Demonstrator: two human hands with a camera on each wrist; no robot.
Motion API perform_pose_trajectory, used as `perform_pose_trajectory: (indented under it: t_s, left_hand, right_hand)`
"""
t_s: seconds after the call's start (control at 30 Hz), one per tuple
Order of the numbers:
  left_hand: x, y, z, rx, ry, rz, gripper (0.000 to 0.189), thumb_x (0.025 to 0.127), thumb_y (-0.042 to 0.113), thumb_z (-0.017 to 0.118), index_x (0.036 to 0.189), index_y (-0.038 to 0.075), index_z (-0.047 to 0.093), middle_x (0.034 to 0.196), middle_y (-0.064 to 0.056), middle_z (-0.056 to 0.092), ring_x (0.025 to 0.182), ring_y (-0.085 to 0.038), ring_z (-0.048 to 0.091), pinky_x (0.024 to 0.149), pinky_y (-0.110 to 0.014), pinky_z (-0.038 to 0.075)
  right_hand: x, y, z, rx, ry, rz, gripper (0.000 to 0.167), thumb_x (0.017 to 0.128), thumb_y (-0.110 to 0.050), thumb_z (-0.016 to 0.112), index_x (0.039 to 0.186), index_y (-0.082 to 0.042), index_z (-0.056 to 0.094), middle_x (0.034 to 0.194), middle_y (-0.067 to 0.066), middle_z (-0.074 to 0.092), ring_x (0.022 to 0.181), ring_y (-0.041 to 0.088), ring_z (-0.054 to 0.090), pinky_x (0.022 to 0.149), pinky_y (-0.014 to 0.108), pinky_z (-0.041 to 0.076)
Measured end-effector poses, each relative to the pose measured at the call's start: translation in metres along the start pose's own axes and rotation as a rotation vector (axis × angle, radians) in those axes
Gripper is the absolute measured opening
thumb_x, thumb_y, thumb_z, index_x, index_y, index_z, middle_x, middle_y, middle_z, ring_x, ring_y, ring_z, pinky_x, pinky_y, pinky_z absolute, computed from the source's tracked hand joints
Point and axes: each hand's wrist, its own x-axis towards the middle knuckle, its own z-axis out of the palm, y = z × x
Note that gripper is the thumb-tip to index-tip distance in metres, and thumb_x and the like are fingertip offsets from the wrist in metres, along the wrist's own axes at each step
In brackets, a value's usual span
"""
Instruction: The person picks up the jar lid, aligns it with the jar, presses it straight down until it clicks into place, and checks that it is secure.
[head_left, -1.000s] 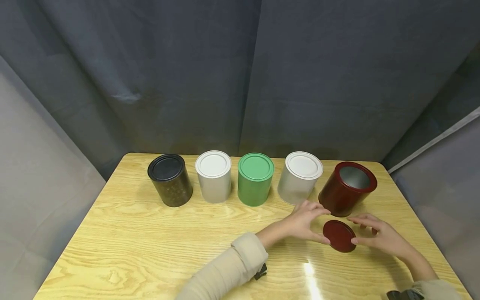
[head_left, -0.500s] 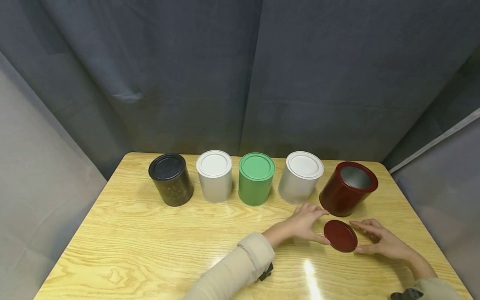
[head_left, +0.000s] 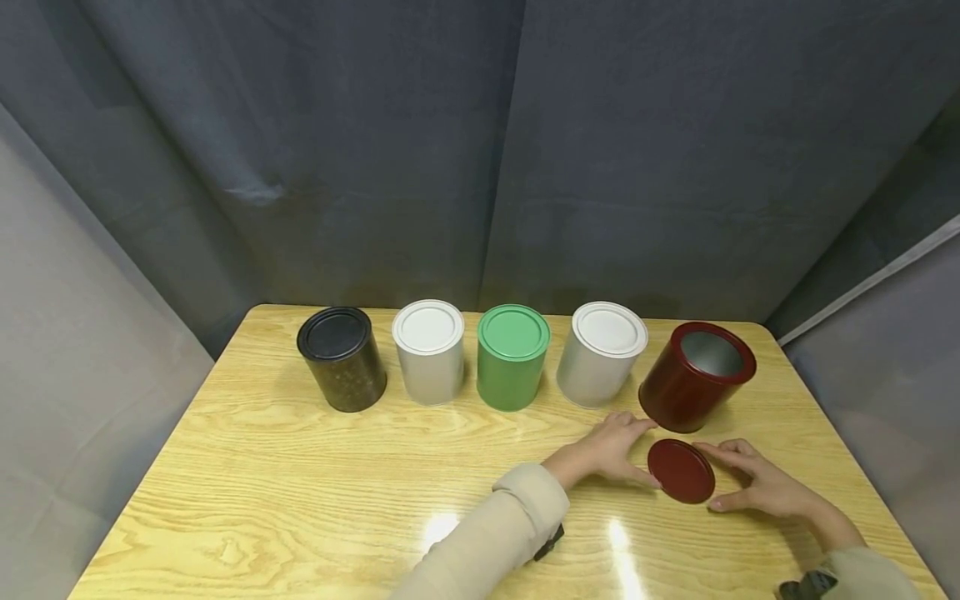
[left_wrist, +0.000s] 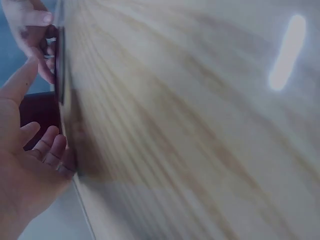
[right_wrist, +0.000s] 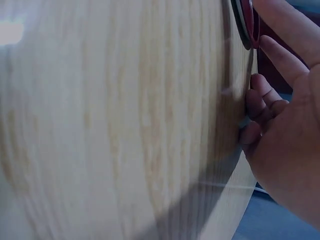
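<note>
A dark red round lid [head_left: 681,471] lies on the table just in front of the dark red can [head_left: 693,379], whose top is uncovered and shows a silvery inside. My left hand [head_left: 609,450] is at the lid's left side, thumb tip at its edge and fingers spread towards the can's base. On the other side is my right hand [head_left: 761,483], its index fingertip at the lid's upper right edge and its thumb beside the lower right edge. Neither hand's fingers curl round the lid. In the right wrist view the lid [right_wrist: 245,22] appears nearly edge-on, low over the wood.
Left of the red can stand a white can [head_left: 602,354], a green can [head_left: 513,358], another white can [head_left: 429,354] and a black can [head_left: 342,360], all with lids on. They line the back of the wooden table [head_left: 285,492], before a dark grey curtain [head_left: 375,167].
The lid has shifted slightly right and then stayed put. My right thumb has come away from the lid's edge. My left forearm has moved a little to the right.
</note>
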Motion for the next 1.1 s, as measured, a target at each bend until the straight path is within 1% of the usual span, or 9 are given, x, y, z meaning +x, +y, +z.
perform_pose_trajectory:
  t_s: [0.13, 0.33, 0.4, 0.5, 0.63, 0.73, 0.83, 1.0, 1.1]
  left_hand:
    - [0.003, -0.001, 0.004, 0.023, -0.027, -0.018, 0.086, 0.068, 0.058, 0.07, 0.138, 0.019, 0.038, 0.119, 0.004, 0.046, 0.106, -0.007, 0.042, 0.081, -0.015, 0.033]
    - [0.008, -0.002, 0.008, 0.055, -0.042, -0.051, 0.085, 0.069, 0.061, 0.067, 0.139, 0.021, 0.038, 0.122, 0.006, 0.045, 0.107, -0.008, 0.042, 0.082, -0.018, 0.033]
    - [0.01, -0.001, 0.01, 0.083, -0.043, -0.06, 0.086, 0.068, 0.062, 0.067, 0.138, 0.022, 0.038, 0.122, 0.007, 0.045, 0.107, -0.008, 0.042, 0.081, -0.019, 0.033]
    - [0.011, 0.0, 0.011, 0.122, -0.052, -0.075, 0.087, 0.066, 0.064, 0.067, 0.138, 0.026, 0.038, 0.121, 0.009, 0.044, 0.106, -0.007, 0.04, 0.08, -0.02, 0.032]
    - [0.012, 0.003, 0.011, 0.162, -0.056, -0.093, 0.087, 0.065, 0.064, 0.068, 0.138, 0.027, 0.039, 0.12, 0.011, 0.043, 0.104, -0.006, 0.038, 0.079, -0.02, 0.031]
    - [0.012, 0.005, 0.012, 0.196, -0.059, -0.104, 0.086, 0.065, 0.065, 0.068, 0.137, 0.028, 0.041, 0.118, 0.012, 0.043, 0.101, -0.005, 0.037, 0.078, -0.02, 0.03]
    - [0.012, 0.006, 0.014, 0.227, -0.058, -0.108, 0.083, 0.065, 0.066, 0.066, 0.135, 0.03, 0.043, 0.115, 0.013, 0.043, 0.098, -0.005, 0.036, 0.077, -0.02, 0.03]
    - [0.012, 0.01, 0.016, 0.253, -0.048, -0.114, 0.078, 0.065, 0.068, 0.065, 0.133, 0.037, 0.044, 0.112, 0.014, 0.044, 0.094, -0.005, 0.036, 0.076, -0.021, 0.029]
    - [0.012, 0.011, 0.017, 0.253, -0.048, -0.13, 0.077, 0.065, 0.068, 0.065, 0.134, 0.039, 0.043, 0.11, 0.014, 0.043, 0.093, -0.005, 0.035, 0.076, -0.022, 0.029]
  right_hand:
    - [0.0, 0.001, 0.001, -0.023, 0.021, -0.019, 0.073, 0.068, -0.011, 0.078, 0.132, 0.001, 0.044, 0.102, 0.009, 0.038, 0.089, 0.001, 0.031, 0.074, 0.019, 0.032]
    - [0.0, 0.004, 0.004, -0.054, 0.039, -0.013, 0.076, 0.067, -0.014, 0.08, 0.133, -0.004, 0.045, 0.103, 0.008, 0.04, 0.092, -0.001, 0.032, 0.075, 0.019, 0.031]
    - [0.0, 0.006, 0.005, -0.071, 0.044, -0.013, 0.077, 0.066, -0.015, 0.08, 0.133, -0.005, 0.045, 0.103, 0.007, 0.041, 0.092, -0.001, 0.032, 0.075, 0.02, 0.031]
    - [0.001, 0.007, 0.005, -0.096, 0.048, -0.016, 0.078, 0.065, -0.016, 0.081, 0.132, -0.002, 0.045, 0.103, 0.007, 0.041, 0.092, -0.001, 0.032, 0.075, 0.021, 0.031]
    - [0.004, 0.006, 0.007, -0.122, 0.05, -0.006, 0.079, 0.065, -0.018, 0.081, 0.132, 0.001, 0.044, 0.103, 0.007, 0.041, 0.093, -0.004, 0.029, 0.075, 0.03, 0.032]
    - [0.005, 0.005, 0.008, -0.137, 0.06, -0.004, 0.08, 0.064, -0.02, 0.081, 0.132, 0.0, 0.044, 0.104, 0.006, 0.041, 0.094, -0.004, 0.027, 0.074, 0.037, 0.031]
    - [0.005, 0.004, 0.009, -0.135, 0.065, -0.016, 0.081, 0.064, -0.019, 0.082, 0.134, -0.002, 0.043, 0.104, 0.006, 0.041, 0.094, -0.003, 0.026, 0.073, 0.04, 0.03]
    - [0.003, 0.004, 0.01, -0.145, 0.074, -0.013, 0.082, 0.063, -0.018, 0.082, 0.134, -0.003, 0.043, 0.103, 0.005, 0.041, 0.094, 0.0, 0.025, 0.072, 0.04, 0.029]
    - [0.003, 0.005, 0.01, -0.157, 0.086, -0.025, 0.081, 0.063, -0.019, 0.082, 0.134, -0.005, 0.044, 0.1, 0.003, 0.04, 0.092, 0.001, 0.025, 0.073, 0.036, 0.027]
